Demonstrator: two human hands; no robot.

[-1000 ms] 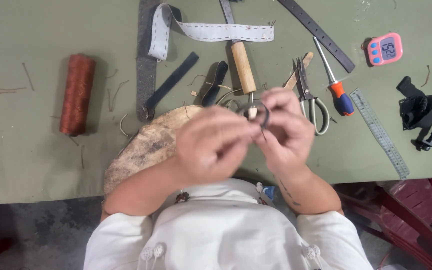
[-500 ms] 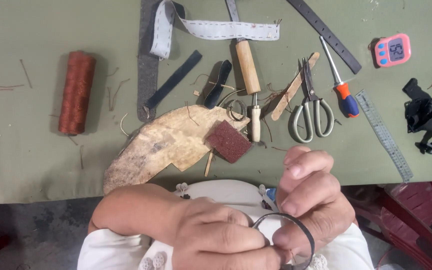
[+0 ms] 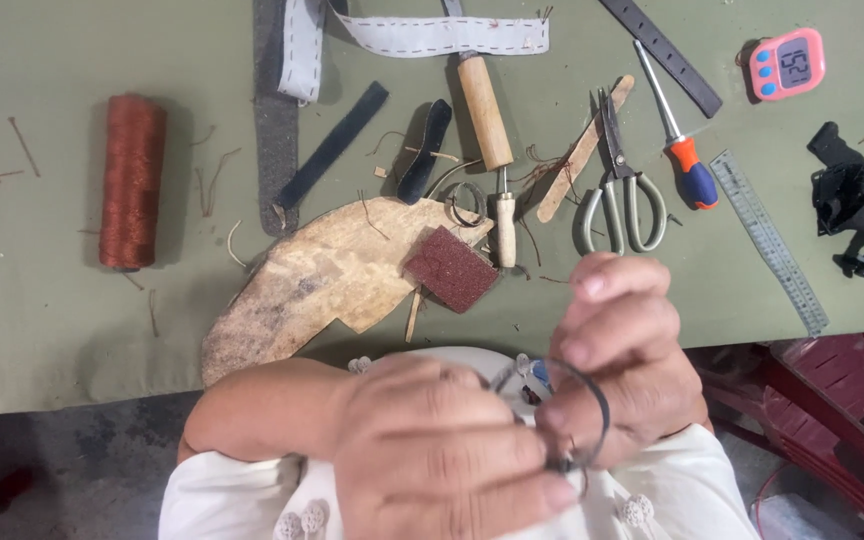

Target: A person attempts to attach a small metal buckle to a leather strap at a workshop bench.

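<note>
Metal ring (image 3: 580,415) is gripped between the left hand (image 3: 442,460) and right hand (image 3: 622,370), close to the chest, below the green bench (image 3: 52,330). It could be dropped if either pinch slackened.

A thin dark metal ring (image 3: 592,415) is held upright, close against the chest.

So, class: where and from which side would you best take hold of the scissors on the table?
Probably the scissors by the two loop handles, coming from the table's near edge: the loops face the person and lie flat and clear, while the closed blades point away.
</note>
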